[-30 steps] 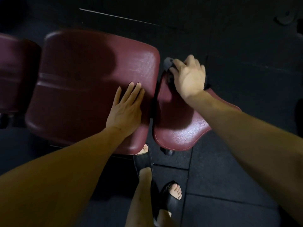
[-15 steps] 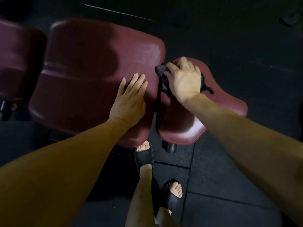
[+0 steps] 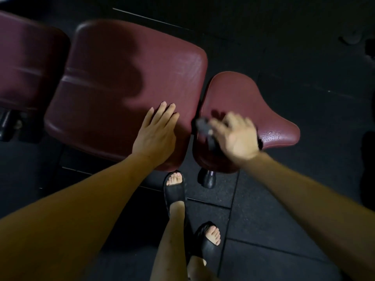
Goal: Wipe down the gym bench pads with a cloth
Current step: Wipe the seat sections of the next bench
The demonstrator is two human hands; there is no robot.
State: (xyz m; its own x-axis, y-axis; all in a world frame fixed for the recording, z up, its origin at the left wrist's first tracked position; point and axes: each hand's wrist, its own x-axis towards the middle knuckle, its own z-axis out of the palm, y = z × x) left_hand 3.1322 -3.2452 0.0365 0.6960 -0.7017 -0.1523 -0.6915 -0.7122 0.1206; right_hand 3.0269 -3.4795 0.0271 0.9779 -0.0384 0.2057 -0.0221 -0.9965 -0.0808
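Overhead, dim light. Left hand [image 3: 157, 131] lies flat on the near right part of the large maroon pad [image 3: 129, 82], fingers [image 3: 162, 111] straight and relaxed, gripping nothing. Right hand [image 3: 236, 136] is blurred with motion and presses a dark cloth [image 3: 205, 128] onto the near left part of the small saddle-shaped pad [image 3: 247, 106]; its fingers look spread over the cloth, but whether they curl round it I cannot tell. Cloth bunches out from under the hand toward the narrow gap between the two pads. Droplets [image 3: 272, 135] glisten on the small pad's right lobe. A third maroon pad [image 3: 26, 63] sits at far left, apart from the large one. Below, two feet in black slides [image 3: 175, 191] stand on dark rubber floor tiles [image 3: 263, 230]; the forward foot is just beside a dark frame post [image 3: 207, 179] under the small pad.
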